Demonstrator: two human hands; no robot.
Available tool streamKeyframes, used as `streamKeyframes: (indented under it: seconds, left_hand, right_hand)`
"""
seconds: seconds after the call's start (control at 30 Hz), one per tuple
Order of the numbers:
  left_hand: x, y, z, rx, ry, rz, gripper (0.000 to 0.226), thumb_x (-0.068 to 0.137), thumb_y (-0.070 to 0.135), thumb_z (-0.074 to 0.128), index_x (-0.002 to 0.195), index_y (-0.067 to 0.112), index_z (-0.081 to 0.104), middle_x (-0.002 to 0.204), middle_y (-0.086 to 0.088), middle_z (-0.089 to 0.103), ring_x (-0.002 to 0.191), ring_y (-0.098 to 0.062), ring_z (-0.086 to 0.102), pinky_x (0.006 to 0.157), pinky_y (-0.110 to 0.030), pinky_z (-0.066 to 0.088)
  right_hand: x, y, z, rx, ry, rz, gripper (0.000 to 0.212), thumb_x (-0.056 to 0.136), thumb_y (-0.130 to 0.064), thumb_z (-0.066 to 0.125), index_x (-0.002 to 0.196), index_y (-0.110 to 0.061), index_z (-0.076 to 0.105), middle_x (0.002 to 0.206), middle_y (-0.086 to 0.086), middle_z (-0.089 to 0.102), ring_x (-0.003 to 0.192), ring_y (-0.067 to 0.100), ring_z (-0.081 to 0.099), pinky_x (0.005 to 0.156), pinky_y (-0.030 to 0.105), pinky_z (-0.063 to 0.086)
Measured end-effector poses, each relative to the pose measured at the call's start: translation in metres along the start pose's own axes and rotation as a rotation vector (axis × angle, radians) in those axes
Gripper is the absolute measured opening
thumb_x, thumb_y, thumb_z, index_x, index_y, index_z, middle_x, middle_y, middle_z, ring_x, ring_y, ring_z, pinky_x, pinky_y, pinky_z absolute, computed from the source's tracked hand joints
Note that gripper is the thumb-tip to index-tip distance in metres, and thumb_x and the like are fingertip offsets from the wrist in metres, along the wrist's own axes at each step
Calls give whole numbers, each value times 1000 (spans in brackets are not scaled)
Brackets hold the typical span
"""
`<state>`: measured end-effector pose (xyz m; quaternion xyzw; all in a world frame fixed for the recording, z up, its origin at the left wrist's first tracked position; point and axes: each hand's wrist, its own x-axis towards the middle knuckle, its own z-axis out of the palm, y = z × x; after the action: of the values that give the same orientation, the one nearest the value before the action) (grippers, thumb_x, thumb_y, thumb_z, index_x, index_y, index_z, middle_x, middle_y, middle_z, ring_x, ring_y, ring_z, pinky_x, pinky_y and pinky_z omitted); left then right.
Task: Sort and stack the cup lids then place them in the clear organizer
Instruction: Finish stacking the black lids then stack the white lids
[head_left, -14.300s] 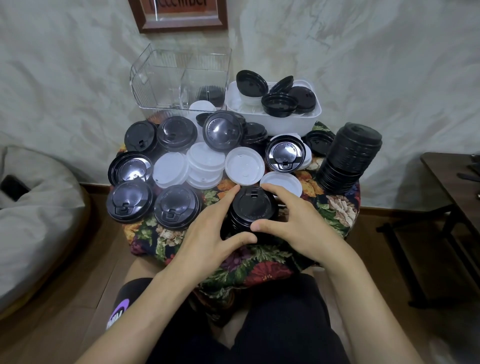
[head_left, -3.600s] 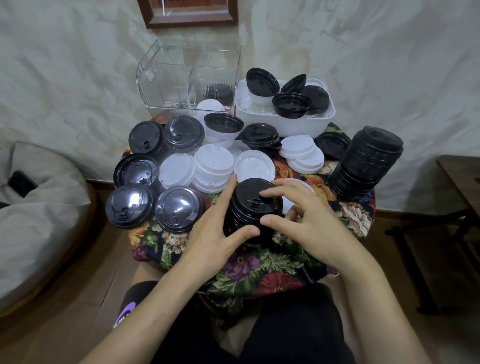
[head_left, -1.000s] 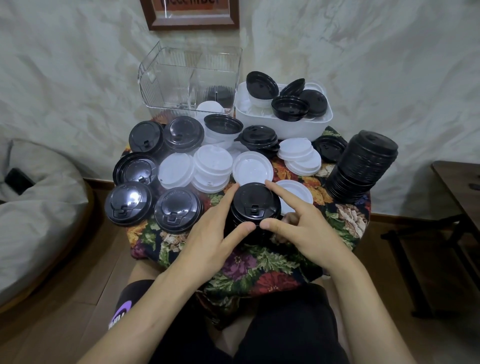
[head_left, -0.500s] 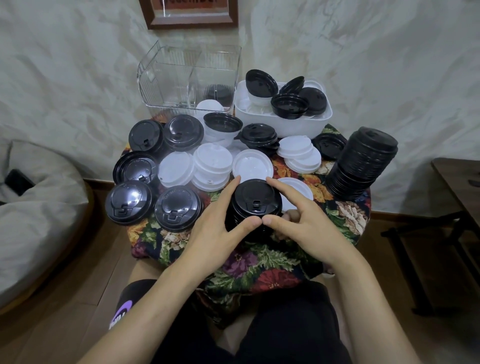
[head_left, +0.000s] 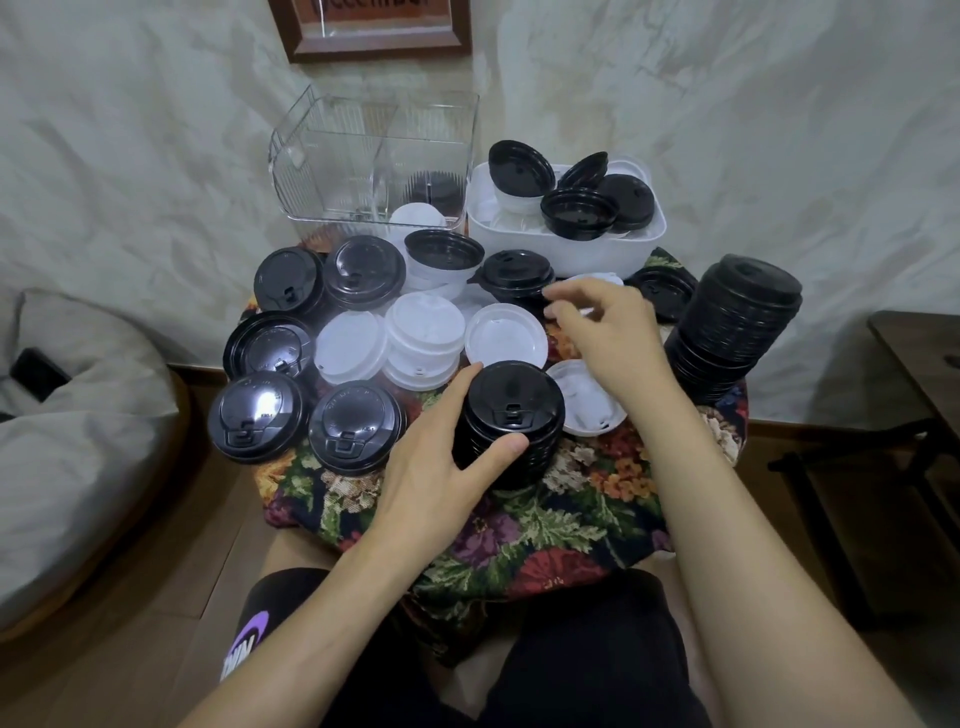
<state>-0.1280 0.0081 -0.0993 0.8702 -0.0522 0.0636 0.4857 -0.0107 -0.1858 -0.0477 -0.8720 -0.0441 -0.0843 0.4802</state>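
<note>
At the six o'clock edge of the flower-clothed bench (head_left: 545, 525), a left hand (head_left: 441, 467) steadied the short stack of black plastic sip lids (head_left: 511, 410).
Its thumb and fingers clamped the stack's side, likely keeping the nested lids square, while the right hand (head_left: 608, 332), fingers loose, apart and empty, hung over white plastic lids (head_left: 597, 280) toward one o'clock, probably for another. The ribbed clear plastic organizer (head_left: 332, 171) stood at eleven o'clock, black lids showing in its right compartment.
</note>
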Motion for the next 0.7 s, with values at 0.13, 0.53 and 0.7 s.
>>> streamKeyframes:
  seconds: [0.13, 0.53, 0.7]
  left_hand:
    - [1, 4, -1, 0, 33, -3, 59, 87, 73, 57, 138, 75, 26, 128, 56, 42, 124, 28, 37, 95, 3, 28]
    - [3, -4, 1, 15, 5, -17, 89, 83, 85, 53, 158, 48, 24, 157, 27, 40, 142, 9, 34, 106, -14, 28]
    - [3, -5, 2, 4, 12, -14, 87, 83, 84, 54, 157, 50, 25, 155, 30, 41, 141, 10, 35, 106, -13, 29]
  right_hand:
    - [32, -10, 11, -237, 84, -92, 25, 100, -30, 65, 122, -25, 75, 112, -7, 75, 101, 11, 64, 83, 29, 45]
    - [57, 3, 29, -316, 17, -98, 26, 101, -35, 66, 123, -24, 74, 119, -7, 75, 116, 19, 62, 85, 27, 39]
    - [54, -1, 24, -279, -29, -40, 28, 97, -40, 70, 120, -24, 72, 104, -12, 65, 95, 9, 54, 82, 26, 36]
